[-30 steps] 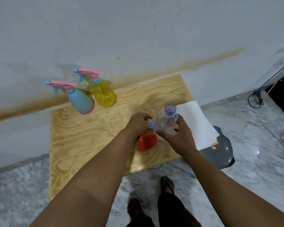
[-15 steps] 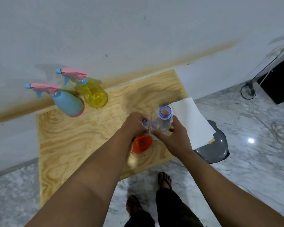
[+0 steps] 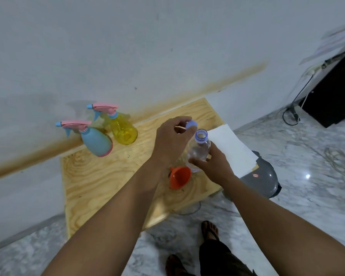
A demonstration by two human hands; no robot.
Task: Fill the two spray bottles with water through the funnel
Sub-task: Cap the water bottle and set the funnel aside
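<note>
Two spray bottles with pink triggers stand at the back left of the wooden table [image 3: 100, 182]: a blue one [image 3: 96, 143] and a yellow one [image 3: 122, 130] behind it. An orange funnel [image 3: 180, 176] lies on its side near the table's front. My right hand [image 3: 211, 163] grips a clear water bottle [image 3: 199, 149] upright, its purple-ringed mouth uncapped. Just left of and above the bottle mouth, my left hand [image 3: 172, 139] pinches the pale purple cap [image 3: 191, 124] in its fingertips.
A white sheet of paper [image 3: 232, 149] lies on the table's right edge, over a grey rounded object [image 3: 262, 180] on the floor. Cables and a black box [image 3: 335, 96] sit at the right. The wall runs behind the table. My feet stand on marble floor.
My left hand rose from beside the funnel and now holds the cap up near the bottle mouth. The bottle stays in my right hand. The camera shifted.
</note>
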